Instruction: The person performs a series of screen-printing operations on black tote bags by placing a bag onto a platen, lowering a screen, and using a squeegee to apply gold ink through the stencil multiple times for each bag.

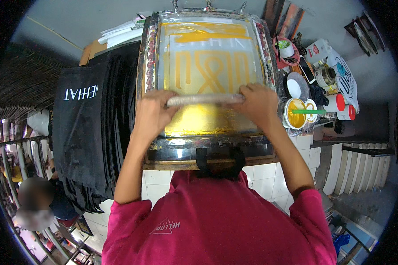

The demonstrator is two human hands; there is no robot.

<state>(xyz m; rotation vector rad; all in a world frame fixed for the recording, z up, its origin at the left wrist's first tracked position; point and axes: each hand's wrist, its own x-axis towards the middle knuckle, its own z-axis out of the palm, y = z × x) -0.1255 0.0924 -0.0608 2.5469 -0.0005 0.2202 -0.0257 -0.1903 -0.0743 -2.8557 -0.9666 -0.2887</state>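
Observation:
Both my hands grip a long, pale squeegee (205, 100) that lies crosswise over a framed printing screen (151, 48). My left hand (154, 112) is closed round its left end, and my right hand (258, 104) round its right end. Yellow ink (199, 121) spreads shiny over the mesh on my side of the squeegee. Beyond it, a looped line design (208, 66) shows in the mesh, with yellow smears near the far edge. A black bag handle (221, 163) hangs out at the near edge of the printing table. The squeegee's blade is hidden from view.
Black printed bags (82, 106) are stacked at the left. On the right stand an ink tub (295, 115) with a green stick (309, 111), red-lidded jars (338, 102), a phone (307, 70) and cans. White papers (124, 34) lie at the far left. Another person (66, 201) is at the lower left.

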